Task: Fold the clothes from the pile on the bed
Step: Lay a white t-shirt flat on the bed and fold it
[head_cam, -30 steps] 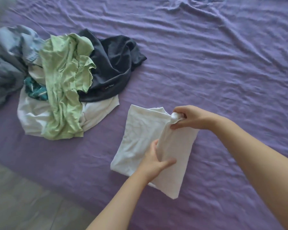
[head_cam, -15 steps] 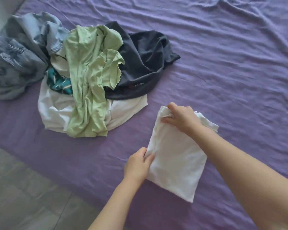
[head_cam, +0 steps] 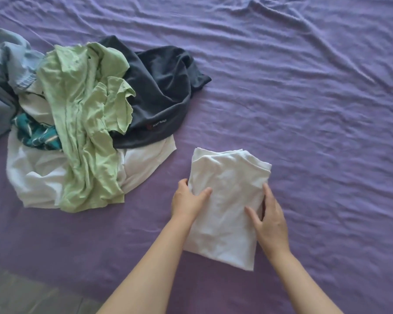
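Lying flat on the purple bed (head_cam: 304, 109), the folded white garment (head_cam: 227, 200) was the landmark for everything else. The left hand (head_cam: 188, 200) held its left edge: the thumb lay on top of the cloth while the fingers went out of sight at the edge, so that grip was clamped on the garment. The right hand (head_cam: 268, 220) rested against the garment's right edge with its fingers straight and spread apart, the thumb on top; whether any fingertip was tucked under the fold could not be told. Both forearms ran off the bottom of the view.

Up and to the left of the garment, well apart from it, sat the unfolded pile (head_cam: 89, 123). A light green top (head_cam: 84, 123) draped over it, hiding much of a white piece (head_cam: 36, 177) beneath. A dark grey garment (head_cam: 159, 98) lay on the side nearest the folded garment, with small lettering too blurred to read. A teal patterned scrap (head_cam: 36, 134) peeked out, and pale blue clothing (head_cam: 7, 64) was cut off by the left edge.

Right of and beyond the garment, wrinkled sheet stretched to the frame's edges. Below and left of it, the bed's edge met grey floor (head_cam: 21, 293).
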Tool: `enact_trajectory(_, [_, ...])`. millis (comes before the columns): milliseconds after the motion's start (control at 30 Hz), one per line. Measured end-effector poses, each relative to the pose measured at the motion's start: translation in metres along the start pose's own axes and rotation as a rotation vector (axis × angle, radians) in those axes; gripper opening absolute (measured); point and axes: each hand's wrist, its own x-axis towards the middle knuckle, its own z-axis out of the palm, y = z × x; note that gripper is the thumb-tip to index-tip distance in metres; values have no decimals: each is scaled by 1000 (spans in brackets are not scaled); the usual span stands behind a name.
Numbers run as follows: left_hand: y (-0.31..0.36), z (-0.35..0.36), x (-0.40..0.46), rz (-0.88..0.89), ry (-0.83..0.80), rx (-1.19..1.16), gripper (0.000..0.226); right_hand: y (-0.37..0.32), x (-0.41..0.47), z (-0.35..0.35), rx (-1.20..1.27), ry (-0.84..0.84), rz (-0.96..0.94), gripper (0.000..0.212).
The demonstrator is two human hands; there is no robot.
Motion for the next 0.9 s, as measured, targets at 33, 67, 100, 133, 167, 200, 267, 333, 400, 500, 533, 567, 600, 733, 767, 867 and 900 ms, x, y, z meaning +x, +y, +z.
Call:
enact_trajectory(33, [0, 0, 1, 10, -3, 47, 60, 0, -2, 1, 41, 3, -8, 73])
enact_trajectory(67, [0, 0, 1, 30, 0, 84, 53, -2, -2, 3, 66, 16, -16, 72])
enact_trajectory(100, [0, 1, 0, 56, 3, 97, 45, -3, -1, 5, 74, 27, -23, 71])
enact_trajectory(133, [-1, 1, -1, 86, 7, 83, 35, -4, -1, 6, 72, 29, -26, 70])
enact_trajectory(167, [-1, 1, -2, 114, 11, 52, 28, -5, 0, 6, 71, 25, -30, 70])
enact_trajectory(200, [-1, 1, -4, 142, 15, 26, 23, -6, 0, 5, 78, 19, -40, 69])
enact_trajectory(267, [1, 2, -10, 199, 26, 25, 20, -6, 2, -1, 114, 8, -59, 66])
enact_trajectory(333, [9, 4, -18, 243, 34, 40, 19, -7, 7, -14, 160, 12, -72, 63])
enact_trajectory(400, [21, 9, -25, 275, 24, 26, 17, -6, 17, -34, 204, 28, -98, 57])
enact_trajectory(500, [50, 26, -31, 307, -51, -79, 12, 1, 40, -75, 256, 37, -112, 48])
enact_trajectory(533, [62, 34, -33, 322, -82, -107, 10, 4, 49, -90, 266, 37, -104, 47])
enact_trajectory(567, [75, 43, -33, 340, -112, -125, 9, 9, 58, -105, 257, 47, -97, 47])
enact_trajectory(600, [88, 54, -35, 363, -141, -136, 8, 16, 67, -120, 228, 61, -87, 48])
enact_trajectory(733, [143, 102, -42, 472, -218, -149, 7, 44, 93, -177, 130, 76, 5, 47])
enact_trajectory(767, [157, 115, -45, 500, -236, -153, 7, 51, 97, -192, 117, 99, 12, 45])
enact_trajectory(867, [195, 152, -52, 546, -280, -183, 6, 74, 102, -234, 92, 262, -41, 39])
enact_trajectory(900, [206, 165, -54, 544, -295, -193, 6, 83, 104, -246, 93, 331, -50, 38])
